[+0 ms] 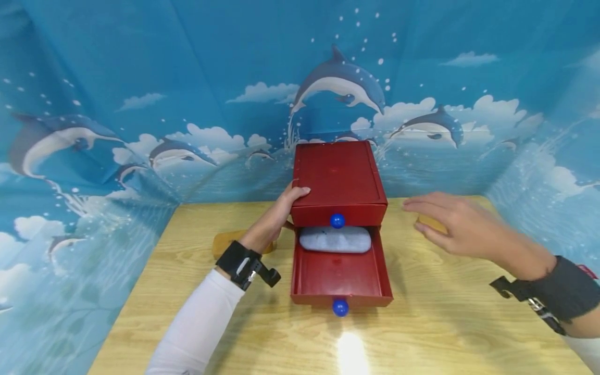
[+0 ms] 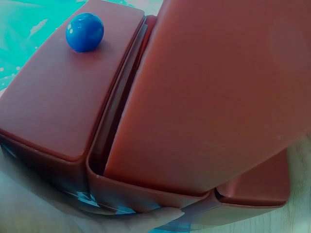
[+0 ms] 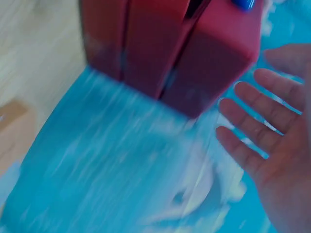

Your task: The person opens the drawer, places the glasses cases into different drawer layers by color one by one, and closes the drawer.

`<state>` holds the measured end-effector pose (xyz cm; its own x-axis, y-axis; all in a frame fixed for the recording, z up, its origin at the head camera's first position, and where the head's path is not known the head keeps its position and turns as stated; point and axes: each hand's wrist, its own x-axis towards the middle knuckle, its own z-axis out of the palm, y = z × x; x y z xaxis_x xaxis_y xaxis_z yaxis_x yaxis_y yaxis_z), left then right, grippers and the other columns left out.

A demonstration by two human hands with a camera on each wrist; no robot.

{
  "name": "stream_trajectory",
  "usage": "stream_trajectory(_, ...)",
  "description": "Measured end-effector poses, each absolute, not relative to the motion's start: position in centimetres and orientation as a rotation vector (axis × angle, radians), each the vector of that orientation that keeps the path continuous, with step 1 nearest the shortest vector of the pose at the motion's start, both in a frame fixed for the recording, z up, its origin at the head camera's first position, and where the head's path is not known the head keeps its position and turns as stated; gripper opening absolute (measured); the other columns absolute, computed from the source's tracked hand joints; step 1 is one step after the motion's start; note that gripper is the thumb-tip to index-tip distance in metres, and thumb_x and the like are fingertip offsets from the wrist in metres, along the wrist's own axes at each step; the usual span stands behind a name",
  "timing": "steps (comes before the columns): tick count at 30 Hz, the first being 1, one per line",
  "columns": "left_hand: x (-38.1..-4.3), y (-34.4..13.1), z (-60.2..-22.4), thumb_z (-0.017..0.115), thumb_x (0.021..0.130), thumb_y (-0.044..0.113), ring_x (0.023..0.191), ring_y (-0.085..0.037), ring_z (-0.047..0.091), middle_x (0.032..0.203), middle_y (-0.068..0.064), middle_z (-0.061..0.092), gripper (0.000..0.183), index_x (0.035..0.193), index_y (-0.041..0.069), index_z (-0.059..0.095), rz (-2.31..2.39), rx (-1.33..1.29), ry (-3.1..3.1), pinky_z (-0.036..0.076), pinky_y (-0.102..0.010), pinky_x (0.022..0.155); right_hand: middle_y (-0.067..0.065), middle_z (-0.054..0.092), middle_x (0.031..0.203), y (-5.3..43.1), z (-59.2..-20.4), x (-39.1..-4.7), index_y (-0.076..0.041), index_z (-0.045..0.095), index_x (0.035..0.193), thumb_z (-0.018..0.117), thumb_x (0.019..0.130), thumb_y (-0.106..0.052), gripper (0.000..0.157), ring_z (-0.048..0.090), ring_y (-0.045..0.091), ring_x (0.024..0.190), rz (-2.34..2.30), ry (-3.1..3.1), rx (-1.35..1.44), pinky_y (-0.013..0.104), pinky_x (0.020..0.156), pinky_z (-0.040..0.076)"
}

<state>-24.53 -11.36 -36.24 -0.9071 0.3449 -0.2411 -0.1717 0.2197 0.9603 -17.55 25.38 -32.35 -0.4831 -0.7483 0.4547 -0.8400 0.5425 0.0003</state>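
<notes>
Near far edge of tabletop [image 1: 262,333]: red drawer unit [image 1: 335,174], middle drawer [image 1: 339,276] out, pale rounded object [image 1: 335,240] inside.
Left hand [image 1: 277,212]: gripping unit's left side, thumb atop.
Right hand [image 1: 461,227]: empty, fingers extended.
Blue knob [image 1: 340,308]: likely best hold; drawer probably light, stiff, slick.

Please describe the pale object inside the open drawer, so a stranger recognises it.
On the yellowish wood-grain table stands a boxy red cabinet. Beneath its closed red top drawer, a red drawer with a round blue knob is open. In it lies the grey-blue rounded oblong, pale amid the red.
</notes>
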Motion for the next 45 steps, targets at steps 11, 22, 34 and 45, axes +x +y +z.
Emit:
stream_trajectory(11,-24.3,-11.7,-36.3,0.050,0.085,0.068,0.112,-0.029,0.048,0.126,-0.004,0.047,0.070,0.143,0.043,0.020,1.745,0.207,2.085,0.049,-0.052,0.076,0.027,0.042,0.136,35.9,-35.6,-22.2,-0.002,0.044,0.135,0.067,0.083,-0.004,0.057,0.037,0.048,0.121,0.339,-2.920,0.828,0.064,0.094,0.033)
stream_trajectory(22,-24.6,-11.2,-36.3,0.049,0.084,0.067,0.110,-0.030,0.049,0.125,-0.007,0.048,0.072,0.145,0.040,0.021,1.742,0.151,2.107,0.048,-0.053,0.073,0.042,0.033,0.131,42.7,-40.1,-24.5,0.012,0.035,0.135,0.064,0.085,-0.012,0.062,0.032,0.059,0.115,0.198,-3.279,0.525,0.069,0.090,0.032)
stream_trajectory(34,-24.4,-11.2,-36.3,0.050,0.086,0.066,0.110,-0.030,0.049,0.126,-0.007,0.048,0.071,0.145,0.040,0.021,1.753,0.152,2.095,0.049,-0.053,0.073,0.047,0.024,0.130,46.1,-44.2,-24.9,0.017,0.024,0.136,0.078,0.075,-0.035,0.096,0.025,0.063,0.114,0.403,-3.432,0.428,0.071,0.089,0.032)
stream_trajectory(45,-24.3,-11.5,-36.5,0.049,0.085,0.069,0.113,-0.029,0.046,0.129,-0.004,0.045,0.073,0.145,0.044,0.018,1.749,0.173,2.087,0.049,-0.051,0.075,0.047,0.025,0.130,46.4,-46.1,-25.1,0.018,0.021,0.138,0.073,0.082,-0.029,0.090,0.027,0.062,0.115,0.401,-3.347,0.481,0.070,0.092,0.029)
